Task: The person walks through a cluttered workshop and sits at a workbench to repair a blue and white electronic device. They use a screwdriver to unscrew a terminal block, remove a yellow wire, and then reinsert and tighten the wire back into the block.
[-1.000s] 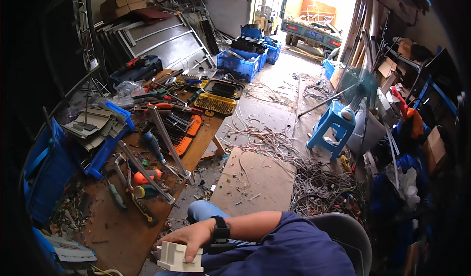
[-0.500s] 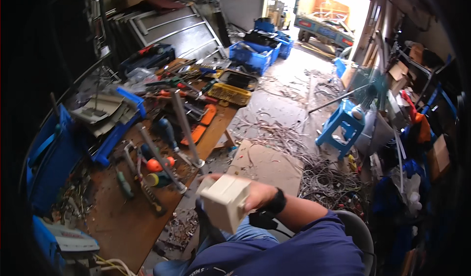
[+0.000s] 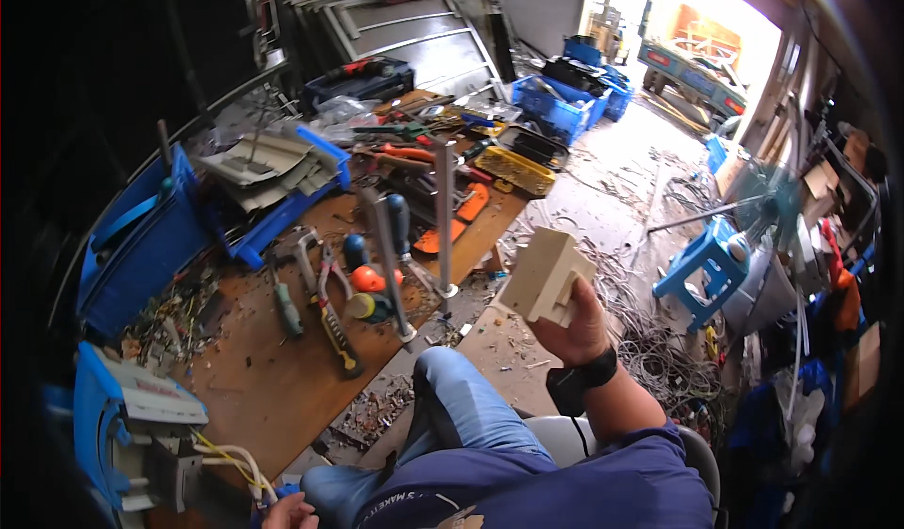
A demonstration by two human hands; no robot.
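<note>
My right hand (image 3: pixel 573 328) is raised over the floor beyond my right knee. It grips a beige plastic box (image 3: pixel 543 271) with a stepped side, fingers mostly behind it. Low at the bottom edge, my left hand (image 3: pixel 290 512) shows only in part. Its fingers are bent at the ends of white and yellow cables (image 3: pixel 240 465), beside a small blue piece; what they hold is not clear. Those cables come from a blue and grey-white device (image 3: pixel 141 402) on the left of the wooden bench (image 3: pixel 245 378).
Pliers (image 3: pixel 331 275), a green-handled screwdriver (image 3: pixel 286 308) and an orange ball-like thing (image 3: pixel 367 279) lie on the bench by two upright metal posts (image 3: pixel 444 218). A blue bin (image 3: pixel 141 247) stands left. Right are a blue stool (image 3: pixel 702 270) and tangled wire (image 3: pixel 659 360) on the floor.
The beige box has moved up and away from my lap in my right hand, and turned. My left hand has come into view at the bottom edge. The whole view has swung left.
</note>
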